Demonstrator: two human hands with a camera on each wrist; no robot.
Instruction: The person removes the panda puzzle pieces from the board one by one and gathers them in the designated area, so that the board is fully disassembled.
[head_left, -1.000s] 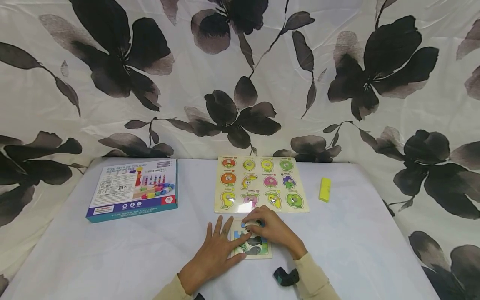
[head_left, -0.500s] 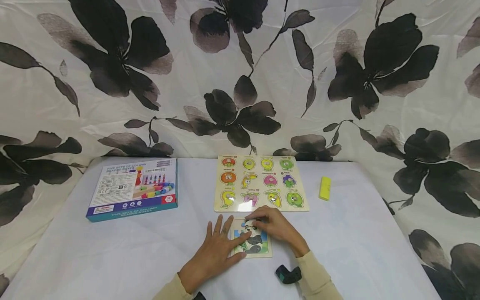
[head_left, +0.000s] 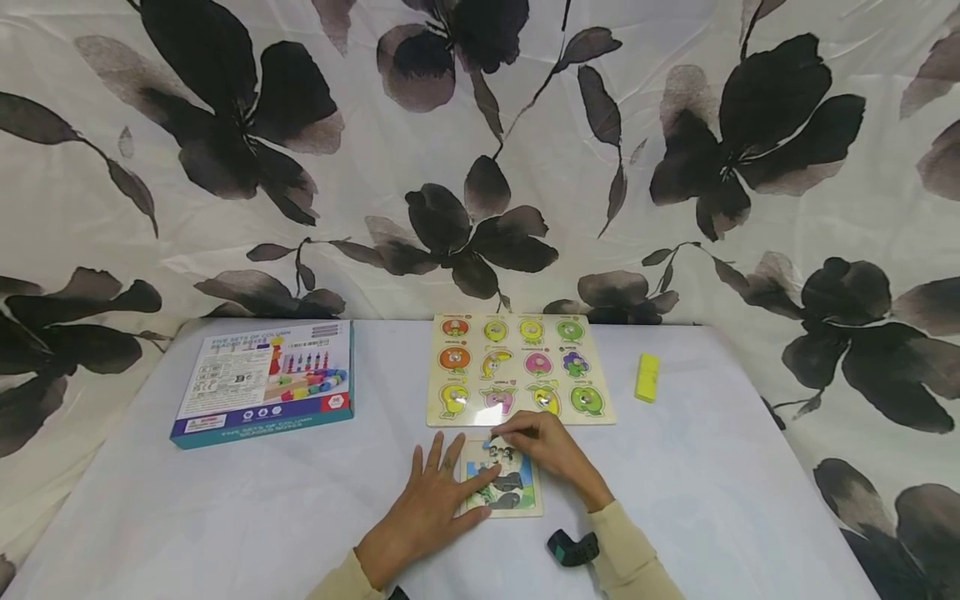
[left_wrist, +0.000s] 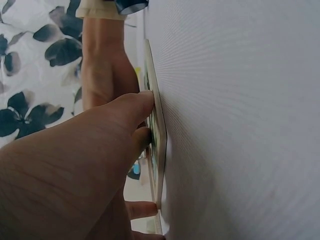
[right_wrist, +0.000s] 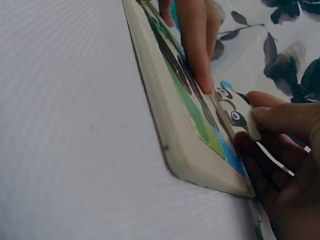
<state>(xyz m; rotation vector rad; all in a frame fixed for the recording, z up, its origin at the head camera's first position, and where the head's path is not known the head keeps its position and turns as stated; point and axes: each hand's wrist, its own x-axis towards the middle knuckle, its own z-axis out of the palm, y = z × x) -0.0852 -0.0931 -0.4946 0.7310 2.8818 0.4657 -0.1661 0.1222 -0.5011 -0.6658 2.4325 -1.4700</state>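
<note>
A small wooden panda puzzle (head_left: 517,512) lies on the white-covered table in front of the person. The left hand (head_left: 427,508) rests across its left side with fingers spread, the index fingertip on the picture and the thumb near the lower edge. At the puzzle's top, the right hand (head_left: 553,454) pinches the panda-head puzzle piece (right_wrist: 234,107) between thumb and fingers. In the right wrist view that piece stands tilted up from the board, its lower edge close to the left fingertip. From the left wrist, the board (left_wrist: 159,120) shows edge-on and the piece is hidden.
A fruit puzzle board (head_left: 522,417) lies just beyond the hands. To its right is a yellow block (head_left: 647,377). At the left back sits a boxed bead set (head_left: 262,379). A black curved object (head_left: 572,548) is beside the right sleeve. Floral cloth (head_left: 480,150) hangs behind.
The right fingers have shifted around the panda-head piece, and more of its face shows now than a second ago. The left hand has stayed in place.
</note>
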